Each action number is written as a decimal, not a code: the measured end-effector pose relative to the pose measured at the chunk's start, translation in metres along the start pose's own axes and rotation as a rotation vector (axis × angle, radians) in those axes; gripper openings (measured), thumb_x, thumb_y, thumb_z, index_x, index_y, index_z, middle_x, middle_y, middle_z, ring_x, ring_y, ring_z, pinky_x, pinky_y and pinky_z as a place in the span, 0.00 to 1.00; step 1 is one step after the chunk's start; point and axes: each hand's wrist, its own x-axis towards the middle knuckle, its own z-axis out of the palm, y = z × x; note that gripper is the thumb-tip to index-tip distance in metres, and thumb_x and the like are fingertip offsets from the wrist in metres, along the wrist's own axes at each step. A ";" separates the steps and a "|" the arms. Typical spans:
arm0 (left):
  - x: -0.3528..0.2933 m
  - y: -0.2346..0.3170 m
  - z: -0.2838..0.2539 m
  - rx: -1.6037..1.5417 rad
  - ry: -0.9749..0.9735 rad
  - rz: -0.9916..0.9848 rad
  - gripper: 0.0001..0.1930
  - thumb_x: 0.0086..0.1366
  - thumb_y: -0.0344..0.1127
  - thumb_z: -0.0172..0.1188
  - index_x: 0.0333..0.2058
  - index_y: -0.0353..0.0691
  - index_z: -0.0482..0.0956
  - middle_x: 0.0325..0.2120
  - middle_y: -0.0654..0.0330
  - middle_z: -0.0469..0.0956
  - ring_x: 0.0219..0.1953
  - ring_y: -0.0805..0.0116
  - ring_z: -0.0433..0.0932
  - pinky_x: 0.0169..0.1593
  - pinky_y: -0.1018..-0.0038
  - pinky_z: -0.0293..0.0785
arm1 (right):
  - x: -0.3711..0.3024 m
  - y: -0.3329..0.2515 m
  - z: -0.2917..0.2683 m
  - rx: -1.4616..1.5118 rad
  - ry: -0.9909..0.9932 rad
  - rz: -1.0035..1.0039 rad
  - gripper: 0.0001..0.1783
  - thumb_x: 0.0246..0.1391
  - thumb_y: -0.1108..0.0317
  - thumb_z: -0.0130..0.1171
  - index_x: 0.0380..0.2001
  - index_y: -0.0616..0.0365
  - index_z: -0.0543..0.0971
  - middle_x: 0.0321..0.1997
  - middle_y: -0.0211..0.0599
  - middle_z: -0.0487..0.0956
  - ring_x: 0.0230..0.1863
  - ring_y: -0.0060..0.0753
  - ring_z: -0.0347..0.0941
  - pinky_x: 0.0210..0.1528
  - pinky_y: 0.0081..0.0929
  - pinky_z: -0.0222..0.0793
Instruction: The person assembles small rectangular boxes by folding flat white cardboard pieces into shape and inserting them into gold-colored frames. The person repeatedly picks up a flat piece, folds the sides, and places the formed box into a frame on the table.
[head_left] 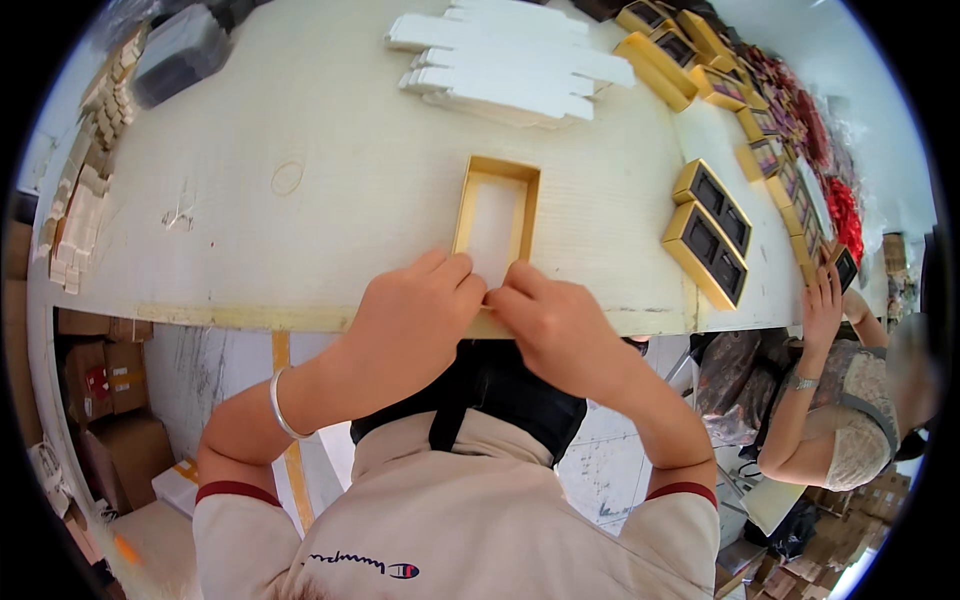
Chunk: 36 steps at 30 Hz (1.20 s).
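- A shallow gold box tray (495,215) with a pale inside is seen lying flat on the pale worktable (300,130), its near short end at the table's front edge.
- That near end is pinched from both sides: the left hand (415,310) is closed on it with fingers curled over the rim, and the right hand (555,325) is closed on it likewise, the two hands almost touching.
- The tray is judged light and thin-walled, probably card; its long walls are likely to flex or crease if squeezed.
- A hold at the corners or short end walls is judged safest; the foil finish may be slippery and easily marked.
- Flat white cardboard blanks (510,60) are stacked well beyond it, and finished gold boxes (708,232) lie to the right.
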 end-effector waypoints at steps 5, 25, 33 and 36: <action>-0.012 -0.008 -0.006 -0.256 0.297 0.075 0.12 0.53 0.24 0.62 0.38 0.35 0.77 0.42 0.53 0.73 0.34 0.59 0.73 0.34 0.71 0.72 | 0.001 -0.002 -0.034 -0.174 -0.021 -0.026 0.11 0.40 0.81 0.55 0.31 0.59 0.73 0.33 0.41 0.71 0.28 0.44 0.73 0.26 0.36 0.69; -0.047 -0.018 -0.001 -0.260 0.484 0.030 0.09 0.52 0.22 0.63 0.33 0.37 0.79 0.40 0.53 0.75 0.33 0.62 0.75 0.35 0.73 0.73 | 0.123 0.121 -0.106 -0.303 -0.099 0.235 0.28 0.43 0.52 0.69 0.45 0.59 0.79 0.50 0.44 0.77 0.54 0.45 0.70 0.53 0.36 0.67; -0.043 -0.012 -0.005 -0.273 0.489 0.057 0.08 0.52 0.25 0.64 0.33 0.37 0.79 0.39 0.54 0.75 0.38 0.60 0.74 0.38 0.69 0.73 | 0.117 0.113 -0.109 -0.518 0.182 -0.145 0.09 0.48 0.71 0.57 0.34 0.64 0.77 0.30 0.41 0.77 0.33 0.42 0.74 0.40 0.35 0.71; -0.042 -0.006 -0.005 0.035 0.779 0.097 0.10 0.54 0.34 0.67 0.36 0.42 0.80 0.41 0.58 0.75 0.45 0.58 0.70 0.45 0.62 0.70 | 0.082 0.049 -0.090 -0.763 0.385 -0.505 0.08 0.42 0.73 0.57 0.29 0.65 0.75 0.22 0.40 0.72 0.30 0.38 0.73 0.39 0.34 0.73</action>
